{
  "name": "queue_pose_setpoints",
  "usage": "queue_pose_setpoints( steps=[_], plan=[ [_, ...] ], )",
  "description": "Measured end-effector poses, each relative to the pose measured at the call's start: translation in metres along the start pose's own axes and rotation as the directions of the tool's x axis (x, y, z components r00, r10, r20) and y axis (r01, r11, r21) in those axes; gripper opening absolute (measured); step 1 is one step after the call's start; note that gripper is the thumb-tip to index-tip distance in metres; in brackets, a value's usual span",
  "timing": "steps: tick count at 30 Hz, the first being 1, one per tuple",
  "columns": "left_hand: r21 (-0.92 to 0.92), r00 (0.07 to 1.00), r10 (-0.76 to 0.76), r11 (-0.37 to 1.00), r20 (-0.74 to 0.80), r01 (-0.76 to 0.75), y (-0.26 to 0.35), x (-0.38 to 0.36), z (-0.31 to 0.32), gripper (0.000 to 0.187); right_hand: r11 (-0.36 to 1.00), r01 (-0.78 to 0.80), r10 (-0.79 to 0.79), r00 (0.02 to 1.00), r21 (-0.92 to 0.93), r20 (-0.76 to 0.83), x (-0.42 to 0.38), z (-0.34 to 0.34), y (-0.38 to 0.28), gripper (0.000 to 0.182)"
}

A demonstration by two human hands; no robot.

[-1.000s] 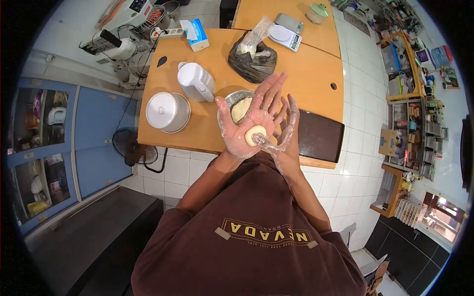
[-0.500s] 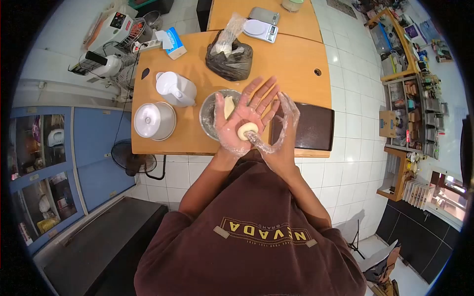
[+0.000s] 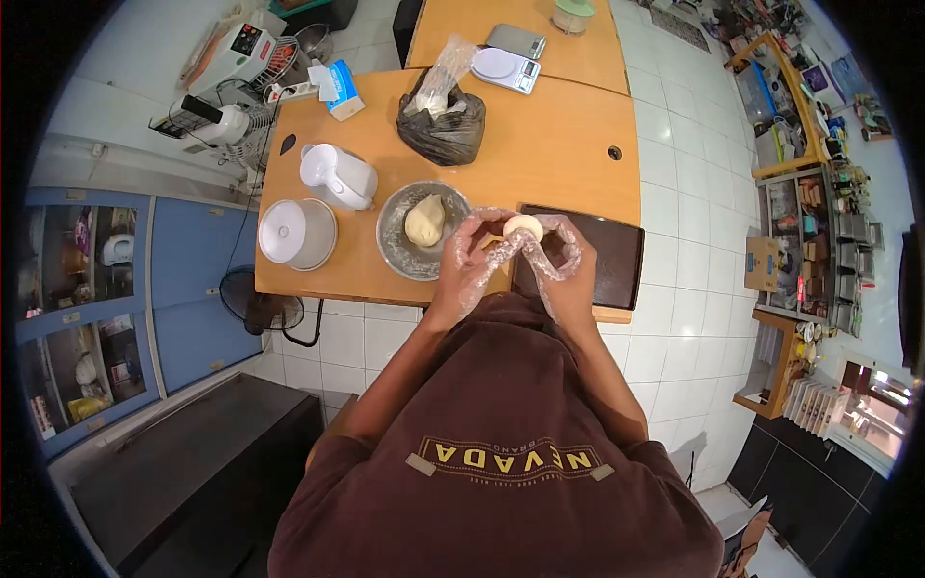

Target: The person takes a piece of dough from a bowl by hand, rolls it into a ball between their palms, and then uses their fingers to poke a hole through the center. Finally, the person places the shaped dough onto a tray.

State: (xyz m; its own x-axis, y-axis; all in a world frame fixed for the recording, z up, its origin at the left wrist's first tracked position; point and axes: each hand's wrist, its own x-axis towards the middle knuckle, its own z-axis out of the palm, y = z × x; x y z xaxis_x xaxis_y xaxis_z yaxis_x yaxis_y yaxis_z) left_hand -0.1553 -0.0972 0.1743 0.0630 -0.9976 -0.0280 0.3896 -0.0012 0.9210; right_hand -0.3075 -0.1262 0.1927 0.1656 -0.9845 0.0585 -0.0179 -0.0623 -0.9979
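Note:
A small pale ring of dough (image 3: 523, 225) is held up between both hands, over the near left corner of the dark tray (image 3: 617, 260). My left hand (image 3: 479, 255) grips it from the left, fingers curled and dusted with flour. From the right, my right hand (image 3: 562, 260) pinches the same piece, its fingers also floury. Left of the hands stands a metal bowl (image 3: 393, 246) with a larger lump of dough (image 3: 425, 223) in it.
On the wooden table (image 3: 549, 135) are a black plastic bag (image 3: 448, 140), a white pitcher (image 3: 339, 176), a white lidded container (image 3: 297, 234), a blue tissue box (image 3: 344, 91) and a white scale (image 3: 506, 67). A fan (image 3: 265, 303) stands beside the table's left end.
My left hand has turned from open palm-up to gripping the dough ring. Both hands and the ring have moved right, and the bowl's dough lump is now uncovered. The view has shifted slightly.

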Motion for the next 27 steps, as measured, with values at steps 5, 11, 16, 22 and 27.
queue_pose_setpoints(
  steps=[5, 11, 16, 22, 27],
  plan=[
    [-0.074, 0.996, 0.031, 0.997, -0.078, -0.037, -0.016, -0.007, 0.001, 0.031, 0.956, -0.165, 0.127, 0.978, 0.24, 0.167, 0.004, -0.014, -0.001, 0.019],
    [-0.026, 0.988, 0.054, 0.998, -0.142, -0.059, -0.019, -0.017, 0.013, 0.028, 0.933, -0.241, 0.164, 0.945, 0.268, 0.282, 0.001, -0.033, 0.014, 0.022],
    [0.003, 0.986, 0.033, 0.999, -0.166, -0.033, -0.025, -0.024, 0.017, 0.026, 0.931, -0.263, 0.187, 0.939, 0.253, 0.288, -0.008, -0.04, 0.019, 0.021],
    [0.189, 0.998, 0.061, 0.981, -0.028, -0.054, -0.021, -0.019, 0.025, 0.025, 0.986, -0.105, 0.078, 0.978, 0.132, 0.192, -0.019, -0.046, 0.035, 0.015],
    [0.249, 0.999, -0.035, 0.968, 0.022, 0.029, -0.023, -0.012, 0.04, 0.025, 0.973, -0.141, 0.121, 0.986, 0.185, 0.112, -0.023, -0.057, 0.038, 0.011]
  ],
)
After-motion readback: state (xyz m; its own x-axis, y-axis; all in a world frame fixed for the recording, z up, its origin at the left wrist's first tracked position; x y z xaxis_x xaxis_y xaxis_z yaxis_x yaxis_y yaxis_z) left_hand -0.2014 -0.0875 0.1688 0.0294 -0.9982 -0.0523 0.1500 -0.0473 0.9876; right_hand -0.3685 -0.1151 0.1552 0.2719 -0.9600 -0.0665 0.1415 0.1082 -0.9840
